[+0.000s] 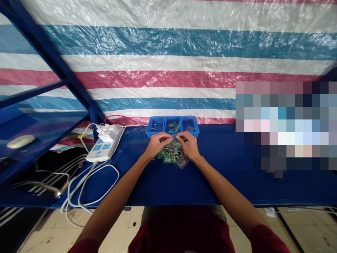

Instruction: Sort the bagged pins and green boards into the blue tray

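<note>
A clear plastic bag (172, 154) of small metal pins and green parts lies on the blue table (163, 186). My left hand (157, 144) and my right hand (189, 146) rest on its far edge, fingers curled and pinching the bag's top between them. Just behind the bag stands a blue tray (172, 125) with three compartments. The left compartment holds a few pins, the middle one some green parts, and the right one a small bag.
A white power strip (104, 144) with plugs sits at the left, its white cable (89, 186) looping toward the table's front edge. A red wire (119, 117) runs behind it. A blue shelf frame (39, 116) stands at left. A striped tarp (171, 70) hangs behind.
</note>
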{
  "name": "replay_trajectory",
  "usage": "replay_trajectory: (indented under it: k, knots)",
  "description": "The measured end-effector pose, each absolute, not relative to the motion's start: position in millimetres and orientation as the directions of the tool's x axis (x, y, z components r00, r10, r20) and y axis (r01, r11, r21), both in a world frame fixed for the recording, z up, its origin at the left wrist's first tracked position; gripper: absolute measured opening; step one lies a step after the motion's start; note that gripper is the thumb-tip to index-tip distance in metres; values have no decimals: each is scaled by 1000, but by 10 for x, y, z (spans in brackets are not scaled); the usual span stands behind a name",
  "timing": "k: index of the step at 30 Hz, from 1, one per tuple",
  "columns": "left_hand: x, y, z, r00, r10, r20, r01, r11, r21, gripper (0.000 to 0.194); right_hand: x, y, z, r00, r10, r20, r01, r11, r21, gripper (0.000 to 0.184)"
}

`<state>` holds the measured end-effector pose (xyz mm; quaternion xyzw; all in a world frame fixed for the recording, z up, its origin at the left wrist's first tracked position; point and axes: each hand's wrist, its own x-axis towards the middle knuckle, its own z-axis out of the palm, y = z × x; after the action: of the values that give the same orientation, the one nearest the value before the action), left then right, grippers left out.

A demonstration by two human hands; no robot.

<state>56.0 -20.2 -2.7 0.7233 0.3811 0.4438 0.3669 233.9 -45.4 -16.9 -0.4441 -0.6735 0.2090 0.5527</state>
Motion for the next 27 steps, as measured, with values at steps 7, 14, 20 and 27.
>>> replay_trajectory:
  k: [7,14,20,27]
  knots:
    - [535,-197,-10,300,862,409,376,-500,780,20,2306,-436,-248,-34,845,533,360,508,-782,23]
    - [513,-235,67,333,881,336,392,-453,800,19,2336,-442,-215,-69,809,584,402,558,-726,28]
    - [494,-242,89,382,833,400,434,-544,718,22,2343,-405,-242,-107,810,577,409,565,-717,25]
    - [433,-169,41,351,849,395,332,-508,795,33,2355,-417,-187,-229,931,286,199,332,-922,16]
